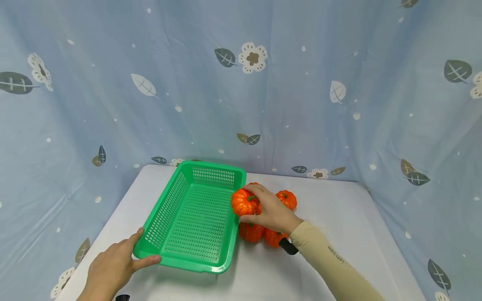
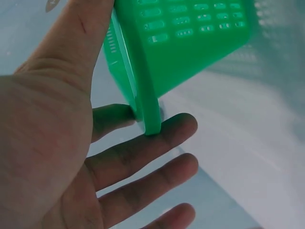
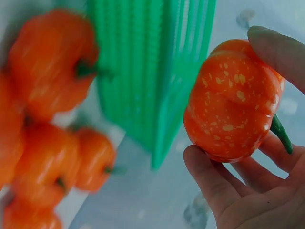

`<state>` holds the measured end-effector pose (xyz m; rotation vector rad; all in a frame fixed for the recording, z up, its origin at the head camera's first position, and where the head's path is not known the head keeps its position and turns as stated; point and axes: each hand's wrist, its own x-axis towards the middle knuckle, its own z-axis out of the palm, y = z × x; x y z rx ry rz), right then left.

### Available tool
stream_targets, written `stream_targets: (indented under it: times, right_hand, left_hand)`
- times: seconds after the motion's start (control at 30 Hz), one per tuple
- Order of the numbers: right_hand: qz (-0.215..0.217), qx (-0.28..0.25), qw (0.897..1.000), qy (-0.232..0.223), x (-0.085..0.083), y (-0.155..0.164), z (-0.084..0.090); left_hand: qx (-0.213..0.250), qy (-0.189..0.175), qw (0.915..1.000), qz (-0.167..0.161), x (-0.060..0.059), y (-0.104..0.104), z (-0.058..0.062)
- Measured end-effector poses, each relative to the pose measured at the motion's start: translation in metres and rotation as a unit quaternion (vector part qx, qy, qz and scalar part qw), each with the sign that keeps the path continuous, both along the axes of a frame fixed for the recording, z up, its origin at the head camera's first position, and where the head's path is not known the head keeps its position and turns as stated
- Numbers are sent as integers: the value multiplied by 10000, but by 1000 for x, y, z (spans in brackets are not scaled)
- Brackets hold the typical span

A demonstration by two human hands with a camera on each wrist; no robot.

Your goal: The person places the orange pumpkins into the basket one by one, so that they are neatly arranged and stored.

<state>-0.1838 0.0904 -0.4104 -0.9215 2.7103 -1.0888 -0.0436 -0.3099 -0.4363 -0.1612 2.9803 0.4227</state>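
My right hand (image 1: 274, 211) grips a small orange pumpkin (image 1: 244, 202) with a green stem, at the right rim of a green plastic basket (image 1: 150, 221). In the right wrist view, fingertips and thumb hold the yellow-speckled pumpkin (image 3: 233, 102) from opposite sides, its stem towards the palm. At the basket's near left corner, my left hand (image 1: 113, 265) rests with thumb and index finger spread along the rim. The left wrist view shows its fingers (image 2: 143, 155) fairly straight, touching the rim (image 2: 151, 114). No pumpkin lies inside the basket.
Several more orange pumpkins lie on the white table (image 1: 339, 234) right of the basket, including one at the back (image 1: 287, 199) and one in front (image 1: 251, 232), partly hidden by the right hand. A blue patterned curtain (image 1: 301, 104) hangs behind and around the table.
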Motion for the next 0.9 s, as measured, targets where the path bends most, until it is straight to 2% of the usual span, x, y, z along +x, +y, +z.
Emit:
stream_targets:
  times: [0.27, 0.43, 0.63, 0.9]
  right_hand:
    - [613, -106, 9980, -64, 9, -73, -6]
    - [616, -225, 9975, -273, 11, -111, -12]
    - [717, 23, 9966, -397, 12, -143, -20]
    - [382, 81, 9945, -969, 11, -182, -34]
  left_hand:
    - [63, 83, 9999, 36, 4, -3, -3]
    - [105, 19, 9999, 89, 2, 0, -4]
    - [156, 73, 9998, 89, 2, 4, -6]
    - [228, 110, 9995, 198, 5, -2, -7]
